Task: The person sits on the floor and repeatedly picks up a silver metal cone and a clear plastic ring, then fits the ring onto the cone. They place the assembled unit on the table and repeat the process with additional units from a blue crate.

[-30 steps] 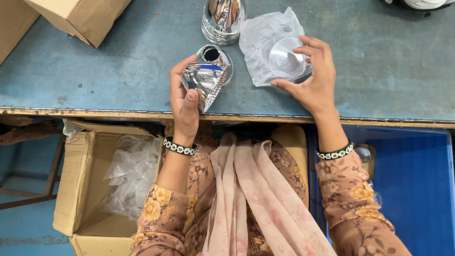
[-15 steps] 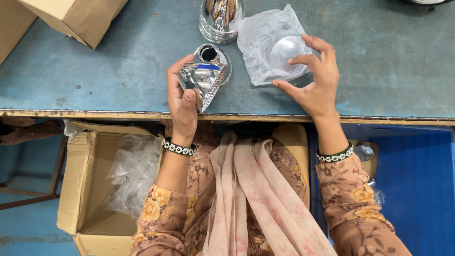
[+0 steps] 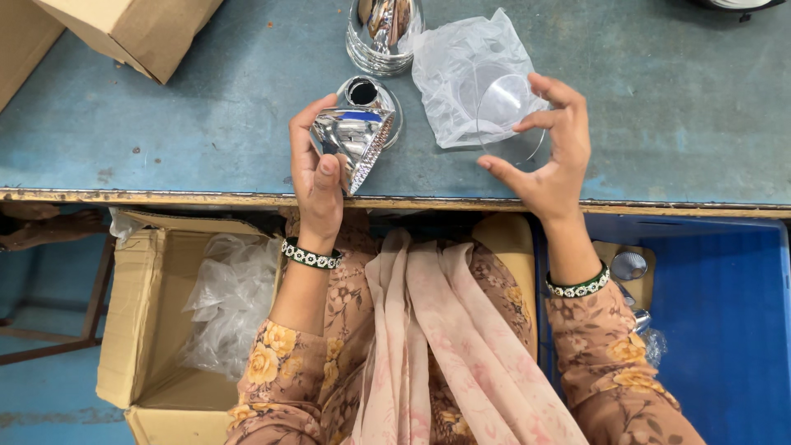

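Note:
My left hand grips a shiny chrome cone-shaped reflector with a round dark opening at its far end, held just above the blue table's near edge. My right hand holds a round clear lens by its rim between thumb and fingers. The lens sits half over a crumpled clear plastic bag that lies on the table right of the reflector.
A second chrome part stands at the far side of the blue table. Cardboard boxes sit at far left. Below the table edge are an open carton with plastic bags and a blue crate with small metal parts.
My right hand has lifted the clear lens off the plastic bag and drawn it toward me. The left hand keeps the reflector in about the same spot.

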